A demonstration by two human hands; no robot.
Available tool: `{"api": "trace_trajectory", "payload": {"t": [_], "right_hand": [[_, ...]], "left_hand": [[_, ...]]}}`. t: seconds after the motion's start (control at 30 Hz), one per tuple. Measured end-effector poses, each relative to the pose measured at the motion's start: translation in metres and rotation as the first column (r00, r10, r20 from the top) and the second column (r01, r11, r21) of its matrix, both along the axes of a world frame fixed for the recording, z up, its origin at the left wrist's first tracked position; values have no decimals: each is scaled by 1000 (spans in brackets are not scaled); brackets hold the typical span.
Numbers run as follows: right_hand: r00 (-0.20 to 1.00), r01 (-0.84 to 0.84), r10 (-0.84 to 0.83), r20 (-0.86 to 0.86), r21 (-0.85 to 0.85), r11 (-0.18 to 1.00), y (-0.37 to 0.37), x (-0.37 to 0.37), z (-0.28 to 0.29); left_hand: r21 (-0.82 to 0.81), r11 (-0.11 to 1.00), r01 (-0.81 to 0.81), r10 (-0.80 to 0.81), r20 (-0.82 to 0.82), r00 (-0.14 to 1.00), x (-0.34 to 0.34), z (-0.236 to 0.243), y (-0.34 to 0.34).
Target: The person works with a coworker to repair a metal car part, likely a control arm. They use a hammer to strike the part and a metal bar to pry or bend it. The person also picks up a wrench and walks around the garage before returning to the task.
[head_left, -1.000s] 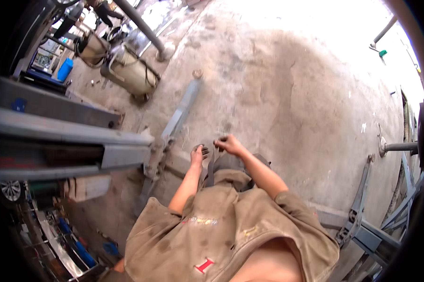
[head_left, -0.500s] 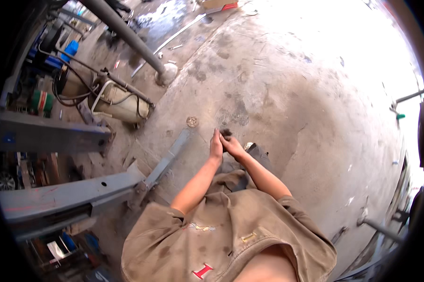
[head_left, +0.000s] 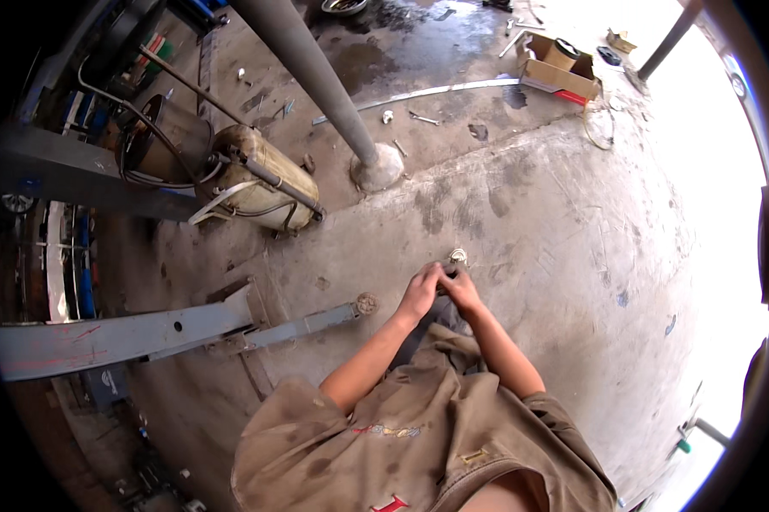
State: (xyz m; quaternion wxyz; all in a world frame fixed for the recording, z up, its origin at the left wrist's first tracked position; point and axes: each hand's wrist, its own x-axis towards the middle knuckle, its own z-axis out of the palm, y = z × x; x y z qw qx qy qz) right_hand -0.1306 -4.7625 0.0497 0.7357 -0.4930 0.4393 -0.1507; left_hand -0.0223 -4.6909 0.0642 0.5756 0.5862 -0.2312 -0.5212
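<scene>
My left hand (head_left: 420, 292) and my right hand (head_left: 461, 288) meet in front of my waist, fingers curled together around something small and dark that I cannot make out, as it is mostly hidden. Just past them a white shoe (head_left: 458, 255) shows on the concrete floor (head_left: 572, 247), below my dark trousers. My forearms come out of a stained khaki shirt (head_left: 342, 452).
A grey lift arm (head_left: 120, 337) with a round pad (head_left: 366, 303) lies to my left. Ahead stand a tank with hoses (head_left: 265, 162) and a steel post (head_left: 316, 77). Farther off are a cardboard box (head_left: 533, 72), scattered wrenches (head_left: 424, 119) and a wet patch (head_left: 401, 38).
My hands were apart a second ago and have come together. My view has swung left, so the post, tank and box sit farther right and more of the floor ahead shows.
</scene>
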Motion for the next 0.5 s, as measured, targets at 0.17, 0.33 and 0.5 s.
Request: {"api": "trace_trajectory", "payload": {"t": [0.17,0.33,0.5], "right_hand": [[983,-30,-1,186,164,986,-188,11,50],[870,-67,-39,492,196,978,-353,55,48],[974,-97,61,218,159,983,-538,111,37]], "left_hand": [[-5,972,236,-235,71,969,33,107,-176],[-64,983,172,-164,107,981,74,86,-351],[14,1000,-27,28,-54,998,120,33,-529]]}}
